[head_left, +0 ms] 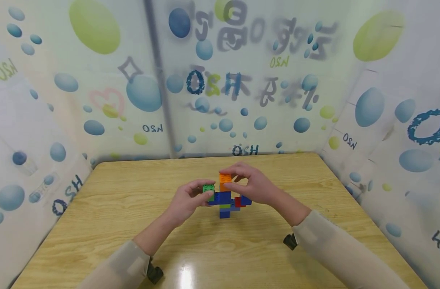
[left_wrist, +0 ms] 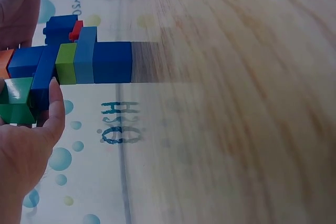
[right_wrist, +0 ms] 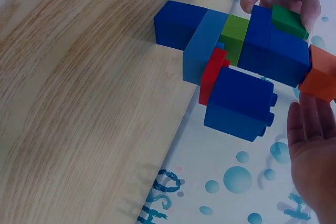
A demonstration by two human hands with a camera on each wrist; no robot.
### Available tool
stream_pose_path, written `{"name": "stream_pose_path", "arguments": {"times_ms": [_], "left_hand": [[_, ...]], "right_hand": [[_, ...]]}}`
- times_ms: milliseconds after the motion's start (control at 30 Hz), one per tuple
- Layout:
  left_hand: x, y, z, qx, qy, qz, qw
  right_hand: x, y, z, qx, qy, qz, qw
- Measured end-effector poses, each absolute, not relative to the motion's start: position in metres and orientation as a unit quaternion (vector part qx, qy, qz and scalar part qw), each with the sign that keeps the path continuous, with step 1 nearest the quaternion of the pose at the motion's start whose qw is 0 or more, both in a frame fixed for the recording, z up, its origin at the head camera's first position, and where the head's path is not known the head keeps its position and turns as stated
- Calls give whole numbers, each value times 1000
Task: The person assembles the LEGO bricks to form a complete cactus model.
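Observation:
A small tower of toy building blocks stands on the wooden table, its bottom dark blue block (head_left: 224,215) on the tabletop. Above that come a lighter blue block (right_wrist: 202,45), a lime green block (right_wrist: 234,35) and more dark blue ones. My left hand (head_left: 181,200) pinches a green block (head_left: 208,188) at the tower's left arm, its thumb on the near side. With thumb and fingers, my right hand (head_left: 256,185) holds an orange block (head_left: 225,179) at the top. Below the right hand, a red block (right_wrist: 212,77) and a studded blue block (right_wrist: 239,103) stick out to the right.
The wooden table (head_left: 212,257) reaches back to a pale curtain (head_left: 212,136) printed with bubbles and letters, which also hangs on both sides. A dark strap piece (head_left: 155,273) shows at the left sleeve, and another (head_left: 290,241) at the right sleeve.

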State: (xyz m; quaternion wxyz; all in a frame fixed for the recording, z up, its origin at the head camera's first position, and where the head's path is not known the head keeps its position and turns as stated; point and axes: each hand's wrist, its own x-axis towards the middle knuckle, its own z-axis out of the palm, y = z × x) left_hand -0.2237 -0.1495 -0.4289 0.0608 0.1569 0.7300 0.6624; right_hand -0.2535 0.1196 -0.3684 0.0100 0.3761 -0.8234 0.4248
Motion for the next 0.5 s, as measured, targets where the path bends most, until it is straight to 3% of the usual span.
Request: {"name": "stream_pose_path", "arguments": {"times_ms": [500], "left_hand": [[-224, -149, -428, 153, 730, 663, 66]], "right_hand": [[-255, 120, -371, 331, -824, 458, -31]]}}
